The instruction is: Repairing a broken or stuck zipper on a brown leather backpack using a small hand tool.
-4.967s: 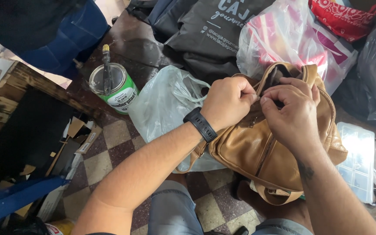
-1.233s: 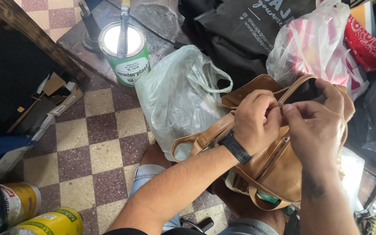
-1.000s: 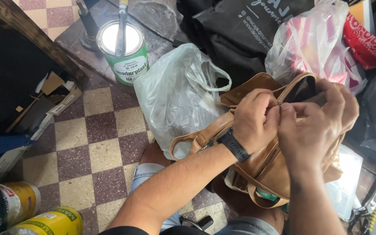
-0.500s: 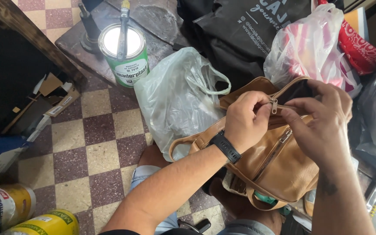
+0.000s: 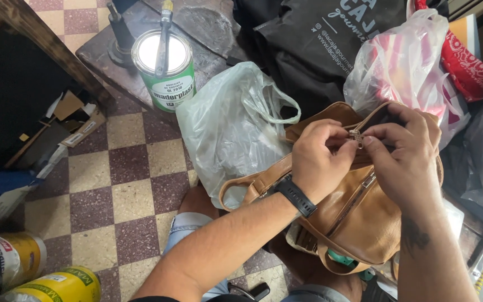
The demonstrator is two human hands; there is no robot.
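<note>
Tan leather makes up the backpack resting on the person's lap, its open top edge turned toward the pile of bags beyond it. At that top edge a small metal zipper pull sits between the two hands. The left hand, with a black wristband on its wrist, comes in from the lower left and has its fingers bunched together, pinching the bag's rim just beside the pull. The right hand lies over the upper right of the backpack, its thumb and forefinger closed together at the pull; whether they grip the pull itself or the seam next to it I cannot tell. A second zipper runs slantwise down the bag's front panel below the hands. Touching the backpack's left side is a pale translucent plastic bag. Beyond it, on a dark low wooden stand, stands an open green-labelled paint tin with a brush laid across its mouth. Behind the backpack lie a black cloth bag and a pink-and-white plastic bag. Yellow cans lie at the lower left corner of the checkered tile floor.
</note>
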